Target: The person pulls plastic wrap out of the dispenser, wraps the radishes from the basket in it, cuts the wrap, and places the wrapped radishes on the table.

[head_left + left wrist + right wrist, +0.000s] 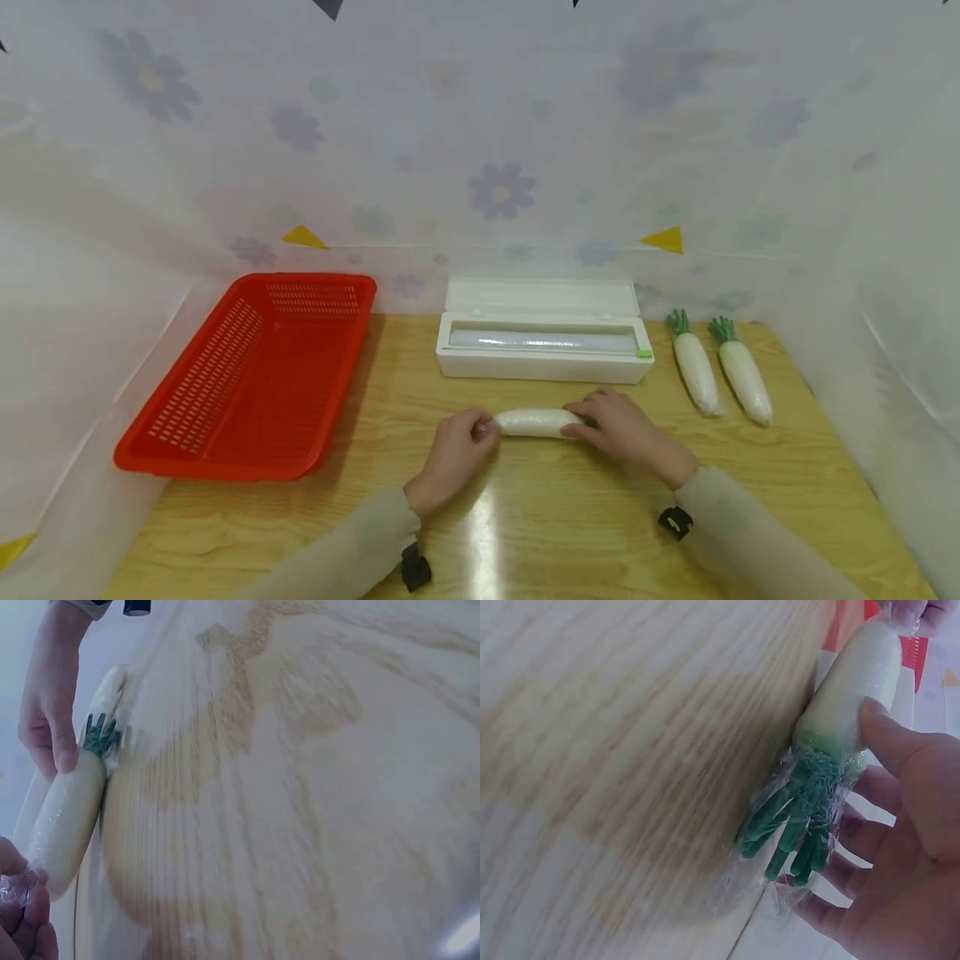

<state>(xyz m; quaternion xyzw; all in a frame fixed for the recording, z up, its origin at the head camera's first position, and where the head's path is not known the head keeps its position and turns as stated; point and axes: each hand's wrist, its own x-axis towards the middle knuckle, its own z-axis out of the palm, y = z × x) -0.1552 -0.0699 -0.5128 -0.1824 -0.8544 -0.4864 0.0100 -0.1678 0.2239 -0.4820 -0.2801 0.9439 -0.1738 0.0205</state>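
A white radish (pixel 531 422) lies crosswise in front of me, covered in clear plastic wrap. My left hand (pixel 452 457) pinches the gathered plastic wrap (pixel 16 888) at the radish's tip. At the other end, my right hand (pixel 626 432) grips the radish near its green leaves (pixel 806 799), the thumb on the near side and fingers behind. Loose film surrounds the leaves in the right wrist view. Behind the hands stands a white cling film box (pixel 543 367), its lid raised and a film roll (pixel 543 340) inside.
A red plastic basket (pixel 225 467) stands at the left of the wooden table (pixel 570 542). On the right, two more radishes lie side by side, a nearer-to-box radish (pixel 696 371) and an outer radish (pixel 745 379), both shiny with film. A flowered white curtain (pixel 420 150) encloses the back and sides.
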